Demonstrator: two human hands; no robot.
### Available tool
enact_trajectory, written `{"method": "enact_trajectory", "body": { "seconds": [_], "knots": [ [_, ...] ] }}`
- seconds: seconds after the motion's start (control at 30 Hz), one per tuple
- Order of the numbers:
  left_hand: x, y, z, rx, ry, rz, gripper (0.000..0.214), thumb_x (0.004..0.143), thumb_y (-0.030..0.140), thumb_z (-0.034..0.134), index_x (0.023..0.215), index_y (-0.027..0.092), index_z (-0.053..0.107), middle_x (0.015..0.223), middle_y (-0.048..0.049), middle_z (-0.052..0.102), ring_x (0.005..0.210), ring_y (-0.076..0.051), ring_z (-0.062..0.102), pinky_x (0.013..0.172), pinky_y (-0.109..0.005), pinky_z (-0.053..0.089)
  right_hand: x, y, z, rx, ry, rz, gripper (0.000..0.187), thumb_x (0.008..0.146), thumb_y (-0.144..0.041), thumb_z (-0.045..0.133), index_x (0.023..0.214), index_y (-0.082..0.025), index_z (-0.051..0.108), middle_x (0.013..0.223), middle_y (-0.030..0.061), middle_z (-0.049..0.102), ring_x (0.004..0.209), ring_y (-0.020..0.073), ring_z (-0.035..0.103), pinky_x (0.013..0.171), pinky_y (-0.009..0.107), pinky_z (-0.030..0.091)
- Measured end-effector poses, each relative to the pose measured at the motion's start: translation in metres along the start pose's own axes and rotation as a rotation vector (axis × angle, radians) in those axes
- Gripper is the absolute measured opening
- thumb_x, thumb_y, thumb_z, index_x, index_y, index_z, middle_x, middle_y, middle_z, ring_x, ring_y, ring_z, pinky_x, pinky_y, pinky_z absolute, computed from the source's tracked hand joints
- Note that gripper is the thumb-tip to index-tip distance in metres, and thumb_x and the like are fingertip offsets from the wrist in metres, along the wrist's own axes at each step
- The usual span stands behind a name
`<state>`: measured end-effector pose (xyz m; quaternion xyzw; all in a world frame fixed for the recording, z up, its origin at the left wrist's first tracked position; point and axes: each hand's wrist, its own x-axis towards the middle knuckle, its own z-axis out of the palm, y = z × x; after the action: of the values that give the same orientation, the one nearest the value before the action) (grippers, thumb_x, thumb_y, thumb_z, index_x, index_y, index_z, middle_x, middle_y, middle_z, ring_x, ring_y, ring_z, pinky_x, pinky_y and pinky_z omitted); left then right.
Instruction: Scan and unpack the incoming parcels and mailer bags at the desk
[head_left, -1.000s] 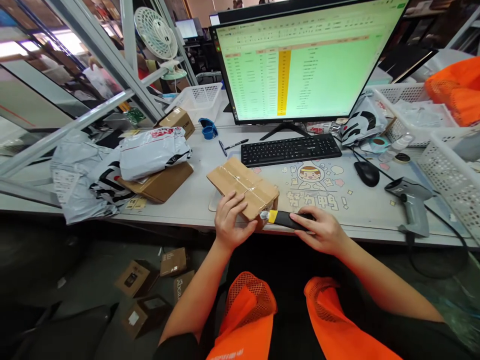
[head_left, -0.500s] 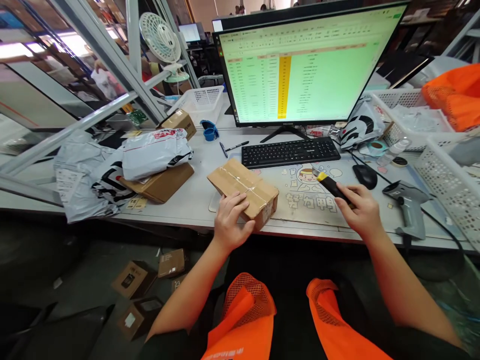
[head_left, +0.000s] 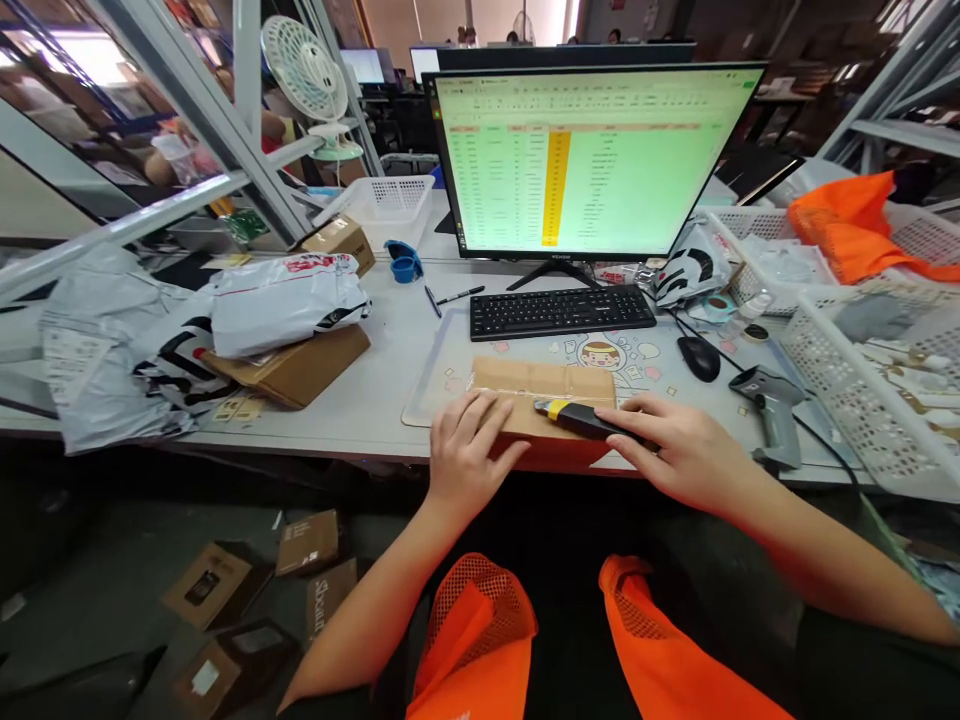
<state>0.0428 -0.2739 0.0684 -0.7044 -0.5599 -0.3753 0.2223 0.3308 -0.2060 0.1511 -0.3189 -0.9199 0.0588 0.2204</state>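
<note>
A taped brown cardboard box [head_left: 544, 378] lies on the desk's front edge, its long side toward me. My left hand [head_left: 466, 448] grips its left end, fingers over the top and thumb against the near side. In my right hand [head_left: 679, 445] is a box cutter [head_left: 583, 418] with a black handle and a yellow part near the tip. The cutter lies over the top of the box, its tip pointing left toward my left hand. Whether the blade touches the cardboard I cannot tell.
Behind the box stand a black keyboard [head_left: 562, 311] and a monitor [head_left: 592, 165]. A mouse [head_left: 699, 357], a barcode scanner [head_left: 772, 410] and white baskets [head_left: 877, 400] are to the right. Wrapped parcels [head_left: 285, 300] are piled at the left. Several cartons [head_left: 210, 585] lie on the floor.
The box has turned so its long side faces me, and it sits closer to the front edge. My right hand has brought the box cutter left, over the box.
</note>
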Motion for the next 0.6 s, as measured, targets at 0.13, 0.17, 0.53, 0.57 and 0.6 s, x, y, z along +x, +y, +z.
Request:
{"method": "enact_trajectory", "body": {
  "seconds": [0.13,0.17,0.53,0.57,0.6],
  "knots": [
    [0.007,-0.006,0.009,-0.051,0.062,0.049,0.036,0.092,0.043,0.077,0.120,0.019,0.073,0.120,-0.0120,0.077,0.116,-0.032,0.067,0.099,-0.045,0.041,0.013,-0.003,-0.010,-0.040,-0.110,0.057,0.037,0.107,-0.037,0.050,0.133,-0.023,0.073,0.108,0.0092,0.072,0.086,0.0210,0.071,0.077,0.033,0.056],
    [0.009,-0.010,0.012,-0.052,0.075,0.052,0.036,0.092,0.044,0.078,0.118,0.019,0.074,0.117,-0.0116,0.077,0.114,-0.032,0.067,0.098,-0.045,0.040,0.019,-0.006,-0.012,-0.053,-0.141,0.067,0.037,0.107,-0.037,0.050,0.131,-0.023,0.074,0.105,0.0087,0.072,0.085,0.0211,0.071,0.076,0.033,0.055],
    [0.007,-0.016,0.023,-0.074,0.124,0.022,0.037,0.091,0.053,0.076,0.113,0.023,0.075,0.111,-0.0104,0.078,0.106,-0.030,0.068,0.093,-0.045,0.037,0.067,-0.001,-0.073,-0.185,-0.455,0.269,0.030,0.099,-0.047,0.060,0.105,-0.031,0.085,0.077,0.0032,0.077,0.057,0.0195,0.062,0.058,0.033,0.043],
    [0.007,-0.020,0.024,-0.081,0.127,0.019,0.038,0.091,0.053,0.077,0.113,0.024,0.075,0.111,-0.0105,0.077,0.107,-0.030,0.067,0.093,-0.045,0.037,0.054,0.015,-0.083,-0.185,-0.459,0.313,0.033,0.098,-0.051,0.061,0.105,-0.029,0.085,0.078,0.0042,0.078,0.058,0.0197,0.063,0.059,0.034,0.044],
    [0.007,-0.027,0.026,-0.095,0.130,0.021,0.038,0.090,0.053,0.078,0.114,0.024,0.075,0.111,-0.0106,0.077,0.107,-0.030,0.067,0.093,-0.045,0.037,0.039,0.033,-0.091,-0.189,-0.460,0.367,0.039,0.098,-0.055,0.060,0.103,-0.027,0.086,0.080,0.0063,0.078,0.060,0.0205,0.065,0.062,0.035,0.046]
  ]
}}
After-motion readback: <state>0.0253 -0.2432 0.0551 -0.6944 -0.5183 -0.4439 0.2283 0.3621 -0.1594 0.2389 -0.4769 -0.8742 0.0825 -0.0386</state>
